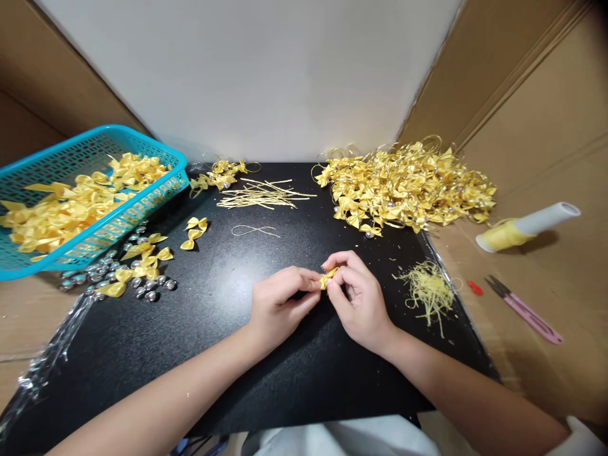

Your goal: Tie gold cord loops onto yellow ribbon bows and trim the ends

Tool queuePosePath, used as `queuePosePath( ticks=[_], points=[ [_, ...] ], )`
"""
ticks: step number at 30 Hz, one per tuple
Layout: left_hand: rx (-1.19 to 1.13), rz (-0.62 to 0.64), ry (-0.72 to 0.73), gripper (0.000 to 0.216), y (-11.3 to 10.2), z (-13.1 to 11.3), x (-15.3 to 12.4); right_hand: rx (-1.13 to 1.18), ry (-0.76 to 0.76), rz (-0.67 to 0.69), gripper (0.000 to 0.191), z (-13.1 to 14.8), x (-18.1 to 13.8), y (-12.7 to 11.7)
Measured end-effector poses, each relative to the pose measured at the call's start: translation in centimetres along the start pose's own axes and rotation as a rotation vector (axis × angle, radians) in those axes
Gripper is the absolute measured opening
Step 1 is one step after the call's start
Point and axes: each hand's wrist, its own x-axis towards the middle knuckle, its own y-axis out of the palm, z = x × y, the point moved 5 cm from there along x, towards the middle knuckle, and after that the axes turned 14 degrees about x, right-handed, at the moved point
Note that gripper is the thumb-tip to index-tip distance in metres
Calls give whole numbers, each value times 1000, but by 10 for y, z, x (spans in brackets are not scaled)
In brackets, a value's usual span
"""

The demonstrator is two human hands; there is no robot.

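Observation:
Between my two hands, over the middle of the black board, is a small yellow ribbon bow (327, 278). My left hand (282, 304) pinches its left side with thumb and forefinger. From the right, my right hand (358, 301) grips the bow between thumb and fingers. Parts of the bow are covered by the fingertips. Beyond the hands lies one looped gold cord (255, 230), and behind that a bundle of straight gold cords (263, 195). Loose yellow bows (194, 232) rest to the left of the cord.
A blue basket (183, 166) of yellow bows stands left, with silver bells (151, 285) beside it. Finished-looking bows with cord loops (403, 183) are heaped at back right. Thread scraps (430, 291), pink thread snips (532, 316) and a yellow thread spool (506, 235) lie right.

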Motion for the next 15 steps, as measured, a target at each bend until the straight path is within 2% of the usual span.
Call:
queuePosePath(
  ticks=[6,12,15],
  points=[
    [-5,-40,-85,11,-4,4,0,-24,-23,10,19,0,3,-1],
    [-127,-46,-229,12,-3,13,-4,-34,-60,60,13,5,4,-2],
    [-140,-50,-240,12,-3,15,-3,36,-40,2,10,5,6,-10]
  ],
)
